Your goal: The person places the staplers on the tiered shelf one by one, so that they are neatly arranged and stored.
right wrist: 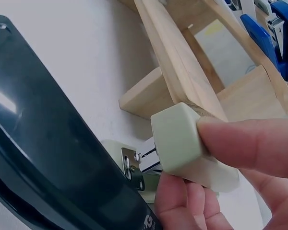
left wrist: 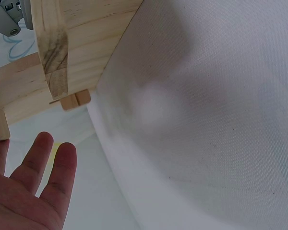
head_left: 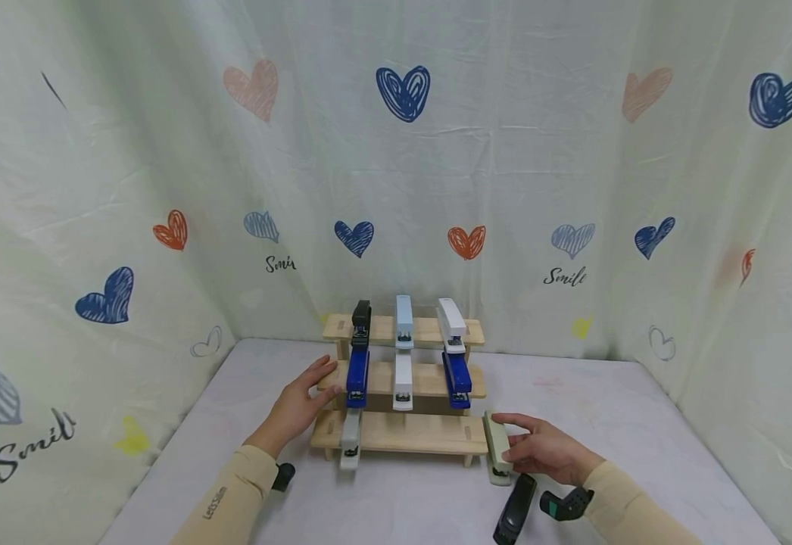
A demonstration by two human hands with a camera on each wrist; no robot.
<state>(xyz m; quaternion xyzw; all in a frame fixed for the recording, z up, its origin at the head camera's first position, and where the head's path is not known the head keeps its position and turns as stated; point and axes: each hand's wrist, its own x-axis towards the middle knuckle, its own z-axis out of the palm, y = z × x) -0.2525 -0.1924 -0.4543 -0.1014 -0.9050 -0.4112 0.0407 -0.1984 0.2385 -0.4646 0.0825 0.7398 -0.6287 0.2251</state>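
Note:
My right hand (head_left: 549, 450) pinches a pale green stapler (right wrist: 180, 139) between thumb and fingers. That stapler stands beside the right end of the lowest shelf of a three-step wooden rack (head_left: 416, 433). At the rack's left side, my left hand (head_left: 304, 397) rests against the end of the middle shelf, its visible fingers fairly straight in the left wrist view. A blue stapler (head_left: 357, 378) is nearest to it. Just below the green stapler, a black stapler (head_left: 515, 509) lies on the table.
The top shelf bears black (head_left: 361, 324), light blue (head_left: 403, 322) and white (head_left: 451, 324) staplers. A white stapler (head_left: 403, 378) and another blue stapler (head_left: 457, 378) share the middle shelf. One grey stapler (head_left: 350, 439) sits at the bottom left. Behind hangs a heart-patterned curtain (head_left: 519, 174).

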